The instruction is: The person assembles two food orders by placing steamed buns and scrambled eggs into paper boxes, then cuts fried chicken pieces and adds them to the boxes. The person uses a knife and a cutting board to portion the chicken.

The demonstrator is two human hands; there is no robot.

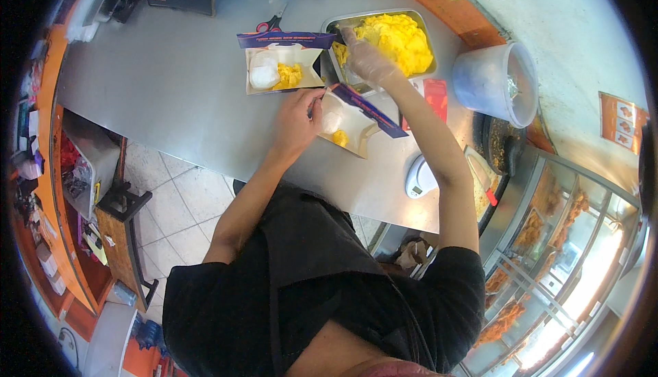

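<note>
My bare left hand (299,122) grips the left edge of a cardboard food box (356,129) with a raised dark-blue flap. Inside that box are a pale rounded lump (332,115) and a small yellow piece (340,138). In a clear plastic glove, my right hand (372,63) reaches over the left side of a metal tray (430,68). Scrambled egg (397,40), bright yellow, is heaped in the tray. The right fingers are curled around something dark that I cannot make out. Just beyond my left hand stands a second food box (258,90), holding a white lump and egg pieces.
Red-handled scissors (269,25) lie behind the boxes on the steel table (171,68). To the right are a translucent bucket (486,82), a white kitchen scale (420,177) and a red-handled utensil (491,197). A glass cabinet (548,260) with fried food stands at the lower right.
</note>
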